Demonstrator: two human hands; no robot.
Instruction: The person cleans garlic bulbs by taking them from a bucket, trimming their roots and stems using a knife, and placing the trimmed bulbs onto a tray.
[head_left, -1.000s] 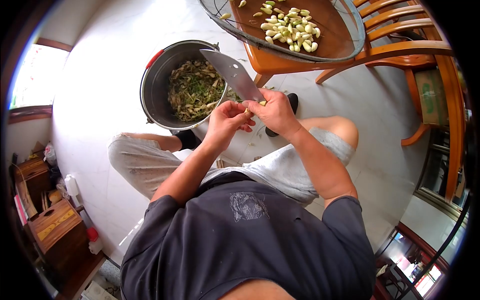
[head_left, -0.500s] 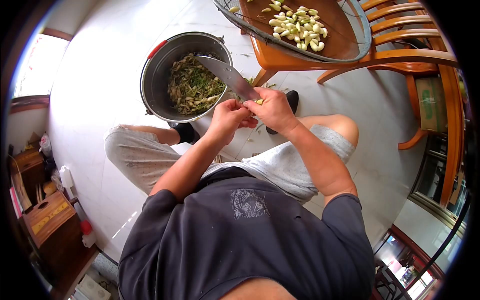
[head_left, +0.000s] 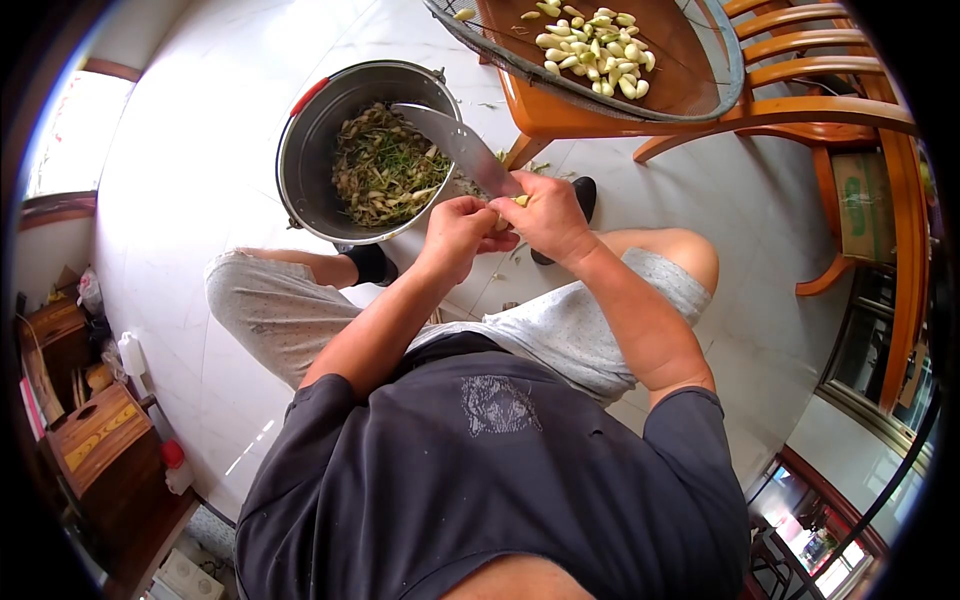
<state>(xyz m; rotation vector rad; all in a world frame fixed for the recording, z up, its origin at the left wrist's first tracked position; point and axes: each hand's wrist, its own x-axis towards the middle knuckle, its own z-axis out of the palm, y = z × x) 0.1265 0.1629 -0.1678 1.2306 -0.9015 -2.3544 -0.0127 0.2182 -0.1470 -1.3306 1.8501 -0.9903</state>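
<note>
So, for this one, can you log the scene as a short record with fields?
Right hand: closed on the knife, a pale piece by its thumb
Left hand: close beside the right; what its fingertips hold is mostly hidden
Blade direction: toward the bucket
Bucket: on the floor, with green and brown scraps inside
Sieve: on a chair, with pale bulbs inside

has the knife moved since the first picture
Yes: judged against the far rim of the bucket, the tip of the knife now shows farther inward, toward the bucket's middle.
</note>
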